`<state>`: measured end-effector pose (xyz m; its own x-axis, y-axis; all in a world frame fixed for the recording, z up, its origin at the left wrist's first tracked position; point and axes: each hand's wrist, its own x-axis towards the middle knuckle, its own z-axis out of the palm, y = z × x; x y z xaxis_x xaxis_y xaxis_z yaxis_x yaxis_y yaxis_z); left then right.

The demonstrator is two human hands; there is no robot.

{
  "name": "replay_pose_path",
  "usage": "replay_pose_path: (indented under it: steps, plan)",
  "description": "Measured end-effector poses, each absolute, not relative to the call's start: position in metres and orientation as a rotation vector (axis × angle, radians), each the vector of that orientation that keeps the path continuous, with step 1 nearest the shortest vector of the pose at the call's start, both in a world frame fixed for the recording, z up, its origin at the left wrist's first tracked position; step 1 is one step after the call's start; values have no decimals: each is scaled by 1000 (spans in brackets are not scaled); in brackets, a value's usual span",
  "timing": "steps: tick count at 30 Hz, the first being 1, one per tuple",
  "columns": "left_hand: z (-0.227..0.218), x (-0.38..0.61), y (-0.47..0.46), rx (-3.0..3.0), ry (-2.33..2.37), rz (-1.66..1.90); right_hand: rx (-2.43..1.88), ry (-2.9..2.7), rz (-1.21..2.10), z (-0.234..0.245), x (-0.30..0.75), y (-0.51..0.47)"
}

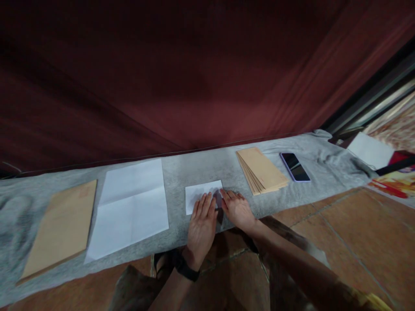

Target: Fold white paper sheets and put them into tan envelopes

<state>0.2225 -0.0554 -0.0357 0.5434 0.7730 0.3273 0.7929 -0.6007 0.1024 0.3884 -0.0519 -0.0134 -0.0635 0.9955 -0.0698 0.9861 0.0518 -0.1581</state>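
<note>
A small folded sheet of white paper (198, 191) lies flat on the grey cloth in front of me. My left hand (202, 224) rests on its lower edge, fingers stretched out and pressed flat, with a dark band at the wrist. At the paper's right edge, my right hand (236, 209) touches it with extended fingers; part of the paper is hidden beneath both hands. To the left lie larger white sheets (129, 207) with fold creases. A fanned stack of brown envelopes (261, 169) sits to the right of my right hand.
A stack of large brown envelopes (63, 224) is at the far left. A phone (295, 166) lies right of the fanned envelopes on the grey cloth (181, 166). Dark red fabric (201, 86) hangs behind. A white box (371, 150) stands at the far right, above tiled floor (353, 229).
</note>
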Motion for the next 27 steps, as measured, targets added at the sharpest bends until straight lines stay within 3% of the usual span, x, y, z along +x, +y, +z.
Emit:
replay_pose_path:
  steps: [14,27]
  plan:
    - [-45,233,-79,-2728,-1395,-288,-2096,-2247,221,-14,388,-53]
    - [-48,237,-85,-2695,-1479,-341,-2110,-2218,242,-13,386,-52]
